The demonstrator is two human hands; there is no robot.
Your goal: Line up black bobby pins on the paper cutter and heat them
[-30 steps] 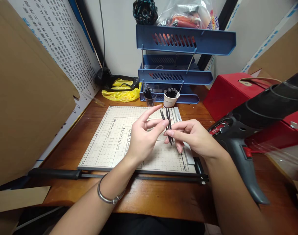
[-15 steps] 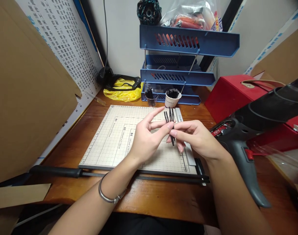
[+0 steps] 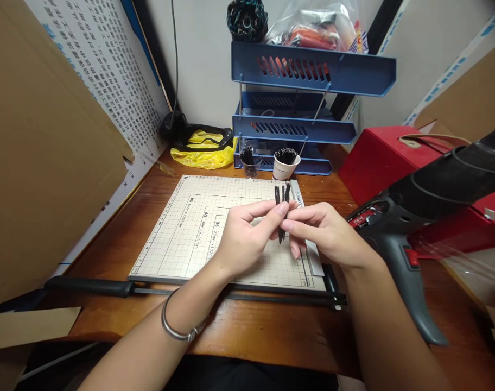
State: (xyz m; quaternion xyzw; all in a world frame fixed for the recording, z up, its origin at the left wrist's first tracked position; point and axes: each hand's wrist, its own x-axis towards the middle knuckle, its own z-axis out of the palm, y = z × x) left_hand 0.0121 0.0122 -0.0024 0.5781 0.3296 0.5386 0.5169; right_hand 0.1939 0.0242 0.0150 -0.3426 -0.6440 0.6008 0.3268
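Observation:
A small bundle of thin black strips stands roughly upright between my hands, its tops slightly fanned. My left hand pinches it between thumb and index finger from the left. From the right, the thumb and fingers of my right hand close on its lower part. Below both hands lies a cream paper cutter board with printed grid lines. Its long blade arm with a black handle runs along the near edge. My fingers hide the middle of the bundle.
Behind the board stand a white paper cup and a clear cup, both holding black strips. Blue stacked trays rise behind them. A heat-gun-like tool and a red box are at right. A yellow bag lies at back left.
The strips' tops have drawn closer together and sit a little lower. My left index finger, raised before, has come down against the bundle. The right hand has barely moved.

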